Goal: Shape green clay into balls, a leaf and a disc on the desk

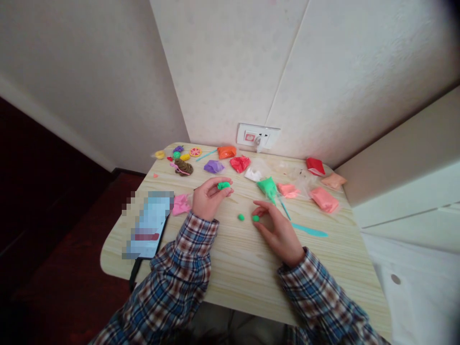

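Grained table [244, 273] by pale wall [223, 72] (socket [249, 137] above); green lump [241, 217] on top.

- You've a bright-green, uneven clay lump [223, 185] pinched in your left hand [207, 197]!
- Here, a small green clay ball [255, 218], right at the fingertips of your right hand [279, 235].
- And a rounded green clay pellet [241, 217], loose on the tabletop [237, 268], just left.

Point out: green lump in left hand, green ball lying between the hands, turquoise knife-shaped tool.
Green lump [223, 185]: head view, on its exposed middle.
Green ball [241, 217]: head view, on its top.
Turquoise knife-shaped tool [309, 230]: head view, mid-length.
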Motion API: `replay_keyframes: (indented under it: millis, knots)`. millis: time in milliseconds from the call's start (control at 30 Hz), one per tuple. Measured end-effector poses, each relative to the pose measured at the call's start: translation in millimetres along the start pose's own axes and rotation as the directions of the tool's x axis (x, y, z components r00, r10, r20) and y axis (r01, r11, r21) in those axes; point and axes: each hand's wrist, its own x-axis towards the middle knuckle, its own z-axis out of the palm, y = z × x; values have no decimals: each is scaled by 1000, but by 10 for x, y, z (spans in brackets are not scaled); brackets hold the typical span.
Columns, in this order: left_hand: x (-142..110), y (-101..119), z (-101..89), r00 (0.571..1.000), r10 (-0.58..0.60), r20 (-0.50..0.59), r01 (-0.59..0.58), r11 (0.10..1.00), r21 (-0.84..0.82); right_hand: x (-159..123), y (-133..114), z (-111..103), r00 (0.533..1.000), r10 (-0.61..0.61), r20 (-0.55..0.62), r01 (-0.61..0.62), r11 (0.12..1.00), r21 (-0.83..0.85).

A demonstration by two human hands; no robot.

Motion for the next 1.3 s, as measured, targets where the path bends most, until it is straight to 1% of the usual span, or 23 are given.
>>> replay_keyframes:
  millis: [167,333,533,600,767,867,967,1067,1200,1300]
  knots:
    - [-23,28,34,999,-28,36,28,1000,-8,-42,-50,-12,999,-26,45,27,999,-22]
    - [-33,33,38,990,-59,128,53,998,47,-33,-54,2,998,-48,35,49,998,-39]
    - [-43,46,59,978,-77,192,70,997,38,-42,-57,-5,997,-60,51,63,996,-59]
    - [-57,58,71,967,-79,244,72,997,37,-40,-81,-16,997,-72,20,74,995,-65]
    - [-99,70,105,923,-109,370,114,993,8,-1,-179,-35,979,-131,-156,112,986,-128]
    - [-112,45,122,899,-121,421,131,991,5,34,-222,-11,969,-163,-188,127,974,-189]
    - [-112,11,141,887,-123,445,128,992,18,58,-234,22,961,-208,-182,162,958,-235]
    - [-106,4,168,877,-140,459,133,990,48,63,-232,34,952,-243,-184,197,952,-235]
    - [-103,28,200,884,-167,436,140,986,93,54,-239,21,940,-270,-207,231,953,-194]
    - [-108,39,204,887,-173,429,148,985,92,48,-245,9,925,-297,-236,256,948,-189]
